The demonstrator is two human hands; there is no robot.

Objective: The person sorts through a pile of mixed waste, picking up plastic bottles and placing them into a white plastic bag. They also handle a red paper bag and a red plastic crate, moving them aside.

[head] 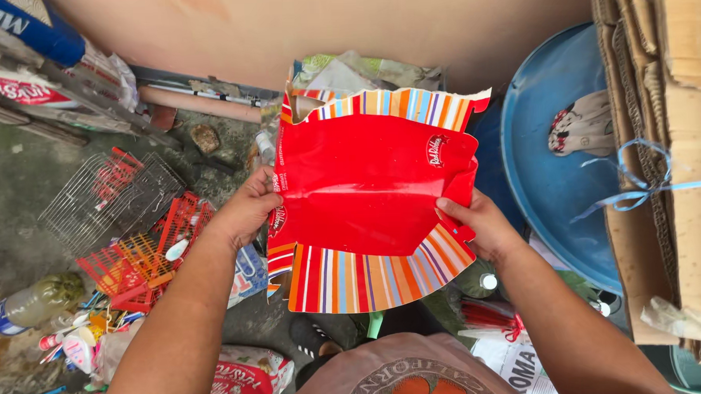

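Blue tub (pixel 552 190) right; wire rack (pixel 106 199), red plastic grid (pixel 147 254) left.

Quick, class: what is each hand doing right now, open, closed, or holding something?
Left hand: closed on the left edge of the flattened red cardboard box with striped flaps.
Right hand: closed on the same box's right edge.

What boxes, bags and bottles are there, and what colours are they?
Flattened carton: centre, held by left hand and right hand; red, striped edges.
Bottle: left floor, clear, blue label.
Bag: bottom, red and white.
Cardboard: right, brown stack tied with blue ribbon.
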